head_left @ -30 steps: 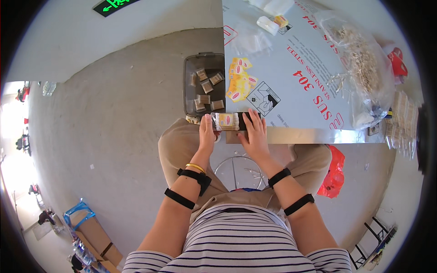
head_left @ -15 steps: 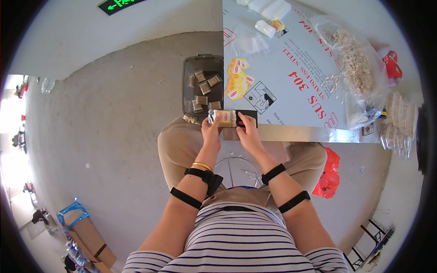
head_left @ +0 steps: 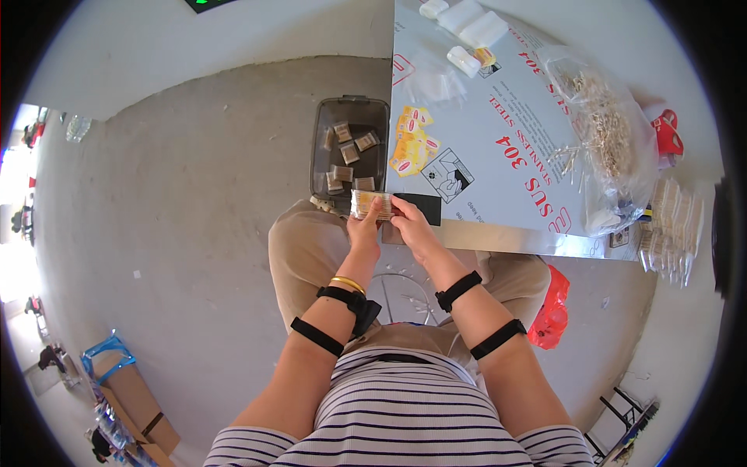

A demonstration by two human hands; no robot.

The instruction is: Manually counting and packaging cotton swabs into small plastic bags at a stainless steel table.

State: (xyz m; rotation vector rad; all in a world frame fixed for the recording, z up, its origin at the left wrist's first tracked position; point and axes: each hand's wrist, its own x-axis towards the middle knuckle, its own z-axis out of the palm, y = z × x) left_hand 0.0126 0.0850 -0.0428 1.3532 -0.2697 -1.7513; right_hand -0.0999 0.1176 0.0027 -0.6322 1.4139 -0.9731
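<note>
A clear plastic packet of cotton swabs (head_left: 362, 203) lies in my left hand (head_left: 364, 232), whose thumb presses across its front. Some yellow shows through beside that thumb. My right hand (head_left: 413, 227) pinches the packet's right end with its fingertips. Just behind the right fingers, a flat black piece (head_left: 424, 208) lies at the table's corner. Below the packet's far side stands a dark grey bin (head_left: 317, 156) with several swab packets (head_left: 349, 154) in it.
Yellow label cards (head_left: 408, 148) lie on the metal-topped table (head_left: 482, 210). A large clear bag of loose swabs (head_left: 603, 140) sits at its right, beside stacked swab packs (head_left: 671, 226). White rolls (head_left: 482, 29) are at the back. A red bag (head_left: 552, 311) rests by my right knee.
The packet has shifted slightly left relative to the black piece, and its yellow label shows less. Both hands stay on it. The whole view has swung a little, moving the table rightward.
</note>
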